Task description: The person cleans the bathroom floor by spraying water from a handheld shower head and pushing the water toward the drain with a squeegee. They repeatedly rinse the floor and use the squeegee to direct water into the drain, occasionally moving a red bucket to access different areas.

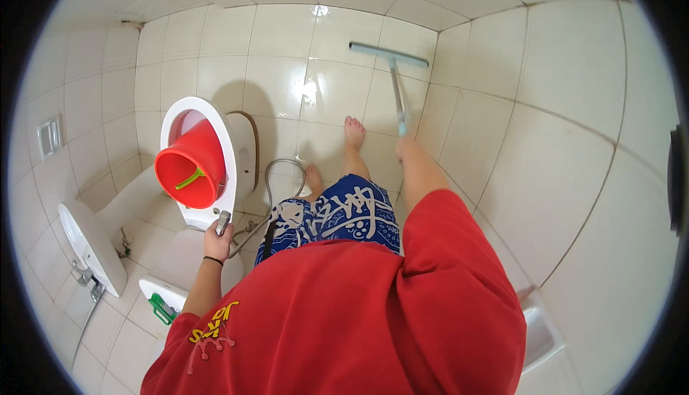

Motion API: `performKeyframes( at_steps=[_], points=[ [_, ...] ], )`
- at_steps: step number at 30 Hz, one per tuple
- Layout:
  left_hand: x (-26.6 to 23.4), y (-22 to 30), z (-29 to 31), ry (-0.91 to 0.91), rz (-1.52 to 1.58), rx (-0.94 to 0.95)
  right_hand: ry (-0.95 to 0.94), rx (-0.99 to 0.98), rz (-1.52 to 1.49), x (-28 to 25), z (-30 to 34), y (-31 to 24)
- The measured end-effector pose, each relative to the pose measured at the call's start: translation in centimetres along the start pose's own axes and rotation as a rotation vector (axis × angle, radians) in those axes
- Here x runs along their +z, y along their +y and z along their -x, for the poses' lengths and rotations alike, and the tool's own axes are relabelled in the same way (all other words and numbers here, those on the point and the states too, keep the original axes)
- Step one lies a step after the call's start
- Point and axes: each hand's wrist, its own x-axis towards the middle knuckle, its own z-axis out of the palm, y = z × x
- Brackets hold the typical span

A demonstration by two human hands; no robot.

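Observation:
My left hand [217, 244] is closed around a metal handheld bidet sprayer [223, 221] beside the toilet. A grey flexible hose [268, 179] loops over the floor near my feet. My right hand [406, 151] grips the handle of a floor squeegee [388, 54], slightly smeared by motion. Its wide blade lies on the tiles ahead, close to the right wall. On the white toilet [231, 154] rests a tilted red bucket [207, 145], its mouth toward me. Inside the bucket is a light green item [189, 179], perhaps a handle; its kind is unclear.
A white washbasin [92, 244] with a tap is at the left wall. A green brush [162, 309] lies on the white toilet tank [159, 287]. Tiled walls enclose the floor [280, 75], where shiny patches reflect light. A white ledge or tray [542, 337] is at lower right.

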Motion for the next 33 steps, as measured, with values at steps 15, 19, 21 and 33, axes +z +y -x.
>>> performKeyframes(
  at_steps=[15, 19, 21, 33],
  points=[
    [-3.3, -1.3, 0.5, -0.048, -0.256, 0.259, -0.161, 0.042, -0.155, 24.0, 21.7, 23.8],
    [-2.3, -2.4, -0.6, -0.1, -0.188, 0.19, -0.188, -0.003, -0.179, 21.1, 26.1, 23.9],
    [-1.6, -2.9, -1.3, -0.081, -0.182, 0.245, -0.182, -0.02, -0.198, 18.8, 27.0, 23.2],
    [0.5, -3.8, 0.4, 0.084, 0.061, 0.055, 0.214, -0.331, 0.008, -2.7, 2.2, -0.1]
  ],
)
